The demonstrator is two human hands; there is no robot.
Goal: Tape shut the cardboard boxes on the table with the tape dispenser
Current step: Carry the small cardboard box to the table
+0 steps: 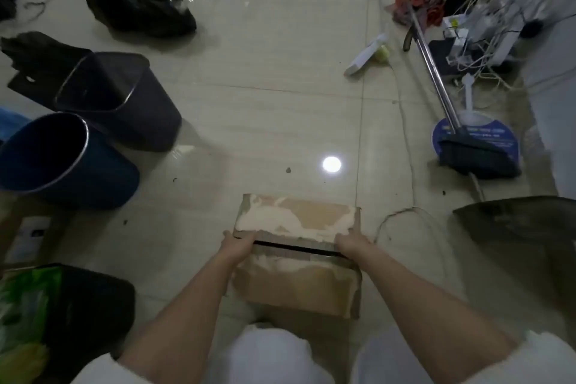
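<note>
A brown cardboard box [299,287] with torn, pale patches on its flaps is held low over the tiled floor in front of me. Its two top flaps nearly meet, with a dark slit between them. My left hand [237,245] grips the left end of the seam. My right hand [350,245] grips the right end. No tape dispenser is in view.
Two dark bins [118,100] [62,156] lie tipped on the floor at left, and a black bag [140,3] lies beyond them. A broom and dustpan [477,146] and tangled cables [477,25] are at right. A dark bag [523,237] sits near right.
</note>
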